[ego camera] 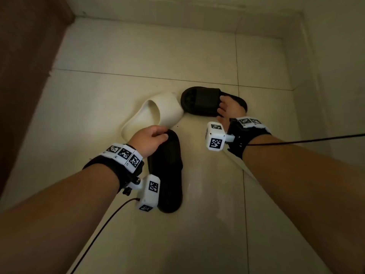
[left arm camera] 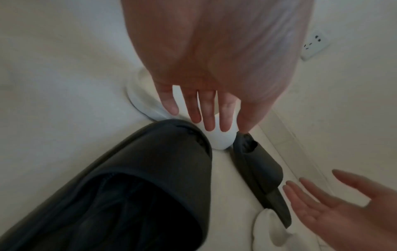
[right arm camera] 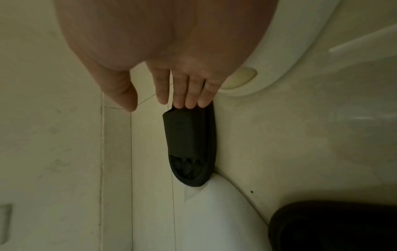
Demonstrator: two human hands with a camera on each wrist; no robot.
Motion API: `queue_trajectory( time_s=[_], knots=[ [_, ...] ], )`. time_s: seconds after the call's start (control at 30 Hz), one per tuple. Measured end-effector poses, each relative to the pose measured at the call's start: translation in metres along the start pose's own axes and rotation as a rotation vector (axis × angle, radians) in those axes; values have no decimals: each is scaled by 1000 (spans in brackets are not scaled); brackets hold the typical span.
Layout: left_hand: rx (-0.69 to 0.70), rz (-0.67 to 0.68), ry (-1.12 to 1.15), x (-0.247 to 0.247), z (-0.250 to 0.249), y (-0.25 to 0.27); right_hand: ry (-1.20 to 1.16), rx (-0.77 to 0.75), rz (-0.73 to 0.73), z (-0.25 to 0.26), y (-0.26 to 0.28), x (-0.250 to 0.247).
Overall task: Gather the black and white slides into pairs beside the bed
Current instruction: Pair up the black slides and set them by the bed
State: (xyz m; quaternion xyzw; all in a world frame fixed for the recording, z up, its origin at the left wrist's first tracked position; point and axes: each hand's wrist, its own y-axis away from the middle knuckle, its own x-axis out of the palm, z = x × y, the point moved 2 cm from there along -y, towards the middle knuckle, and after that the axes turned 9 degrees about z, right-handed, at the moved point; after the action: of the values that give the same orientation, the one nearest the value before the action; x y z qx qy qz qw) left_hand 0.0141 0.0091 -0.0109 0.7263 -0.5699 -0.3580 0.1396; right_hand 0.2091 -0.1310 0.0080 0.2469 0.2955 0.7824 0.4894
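Left to right on the tiled floor: bed frame at far left. Left hand, fingers straight and loose in the wrist view, grip wide, rests on the end of the near black slide. White slide lies just beyond, toe touching the far black slide. Right hand, fingers extended, touches that slide's strap edge; grip holds nothing.

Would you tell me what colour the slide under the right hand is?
Black; the slide under the right hand shows best in the head view.
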Motion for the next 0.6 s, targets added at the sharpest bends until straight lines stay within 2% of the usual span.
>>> queue_trajectory(
  time_s=[0.07, 0.2, 0.37, 0.6],
  knots=[
    [-3, 24, -42, 0, 4, -6, 52, 4, -57, 6, -10, 0],
    [-6, 69, -88, 8, 12, -13, 172, 27, -41, 0, -30, -1],
    [-17, 116, -166, 16, 18, -18, 164, 93, -78, -14, -36, 0],
    [-30, 143, -295, 21, 14, -24, 184, 31, -44, -10, -34, 3]
  ],
)
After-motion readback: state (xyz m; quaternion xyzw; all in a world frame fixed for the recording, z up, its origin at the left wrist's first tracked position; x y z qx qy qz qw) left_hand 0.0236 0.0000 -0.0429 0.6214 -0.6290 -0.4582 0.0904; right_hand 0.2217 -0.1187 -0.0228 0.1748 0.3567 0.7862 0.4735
